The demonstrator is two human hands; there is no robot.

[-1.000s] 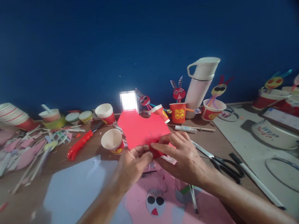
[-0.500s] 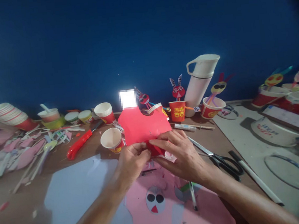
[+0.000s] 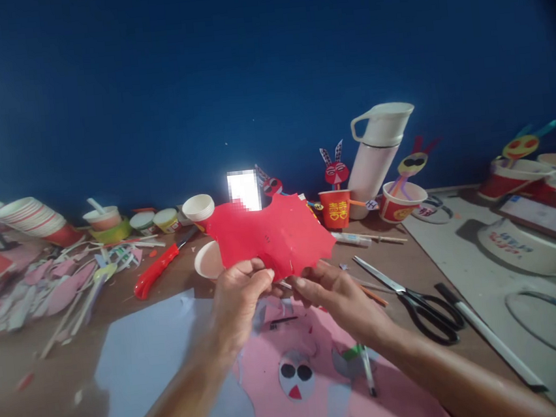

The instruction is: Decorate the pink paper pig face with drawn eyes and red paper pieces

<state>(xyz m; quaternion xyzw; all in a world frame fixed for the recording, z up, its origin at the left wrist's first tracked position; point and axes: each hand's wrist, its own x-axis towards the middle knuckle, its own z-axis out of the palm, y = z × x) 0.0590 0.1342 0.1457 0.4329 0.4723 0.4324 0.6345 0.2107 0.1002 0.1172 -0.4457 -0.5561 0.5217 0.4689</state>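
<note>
Both my hands hold up a sheet of red paper with an irregular cut edge, raised above the table. My left hand pinches its lower edge near the middle. My right hand pinches the same edge just to the right. Behind the red paper's left side stands a paper cup, partly hidden. Below my hands lie a pink sheet bearing a small round face cut-out and a pale blue sheet.
Black-handled scissors and a white pen lie to the right. A red utility knife lies left, beside paper scraps and stacked cups. At the back stand a white thermos and decorated cup figures.
The red paper has been lifted off the table and turned wider, held higher in front of me. My right hand went from lying over its lower edge to pinching it.
</note>
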